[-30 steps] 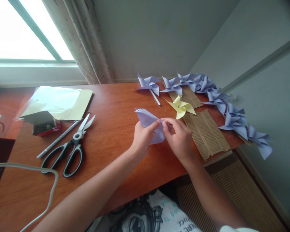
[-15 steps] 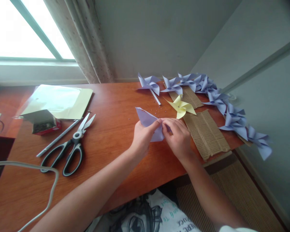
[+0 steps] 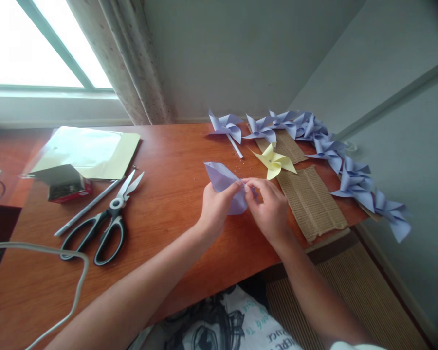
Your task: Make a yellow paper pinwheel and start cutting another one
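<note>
Wooden table [image 3: 175, 146]: scissors [image 3: 104, 223], paper sheets [image 3: 91, 150], cardboard strips [image 3: 310, 199], purple pinwheels [image 3: 328, 146], yellow pinwheel [image 3: 274, 162].

Bare forearms, white sleeve edge [image 3: 350, 345], white shirt [image 3: 233, 325] with black graphic print and lettering

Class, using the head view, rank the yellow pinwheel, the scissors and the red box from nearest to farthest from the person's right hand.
1. Yellow pinwheel: just beyond the right hand, slightly to its right.
2. Scissors: well off to the left, past the left hand.
3. Red box: farther left again, by the pale sheet.
</note>
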A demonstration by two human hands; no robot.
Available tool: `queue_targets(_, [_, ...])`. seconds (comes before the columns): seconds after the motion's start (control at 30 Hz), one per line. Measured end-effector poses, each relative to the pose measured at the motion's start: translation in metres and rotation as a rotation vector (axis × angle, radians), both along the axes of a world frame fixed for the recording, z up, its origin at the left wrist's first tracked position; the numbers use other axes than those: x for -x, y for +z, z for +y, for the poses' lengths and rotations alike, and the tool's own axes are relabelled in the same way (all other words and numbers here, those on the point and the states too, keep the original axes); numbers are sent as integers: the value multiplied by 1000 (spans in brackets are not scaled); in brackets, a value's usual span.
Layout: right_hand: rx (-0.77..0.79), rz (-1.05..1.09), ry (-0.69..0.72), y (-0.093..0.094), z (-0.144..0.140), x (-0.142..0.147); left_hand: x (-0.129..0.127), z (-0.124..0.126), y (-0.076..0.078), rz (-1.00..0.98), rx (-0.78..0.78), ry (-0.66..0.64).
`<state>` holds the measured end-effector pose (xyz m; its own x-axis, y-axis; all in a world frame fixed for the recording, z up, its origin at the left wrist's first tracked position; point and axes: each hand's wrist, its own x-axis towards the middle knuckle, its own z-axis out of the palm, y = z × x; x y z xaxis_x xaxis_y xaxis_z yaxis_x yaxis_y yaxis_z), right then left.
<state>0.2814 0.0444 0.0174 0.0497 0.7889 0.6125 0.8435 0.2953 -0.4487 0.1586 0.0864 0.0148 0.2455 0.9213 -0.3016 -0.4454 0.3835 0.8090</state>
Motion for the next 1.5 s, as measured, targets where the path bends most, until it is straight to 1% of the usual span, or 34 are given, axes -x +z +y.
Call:
queue_targets(0.27, [31,46,-12,2,0,1,0,1,-2,-24,20,-10])
queue_targets(0.53, [36,75,-40,2,1,-1,0,-1,-3,-44,-34,-33])
queue_targets(0.7, [22,121,-66,4,0,-3,1,-1,-3,-41,-99,-102])
queue_targets(0.87, [49,234,-68,8,-1,-2,2,-2,1,-15,-175,-118])
queue_targets(1.03, [25,244,-78,11,-1,-4,2,-2,5,0,-179,-158])
queue_targets(1.2, [51,207,-92,12,-5,-3,1,2,-3,119,-194,-80])
queue_targets(1.33, [44,217,-82,19,-6,-8,1,4,-9,149,-164,-53])
queue_targets(1.43, [-31,210,-95,31,-1,-18,1,4,-9,164,-123,-75])
queue_targets(1.5, [-43,192,-98,41,6,-22,1,4,-8,190,-110,-95])
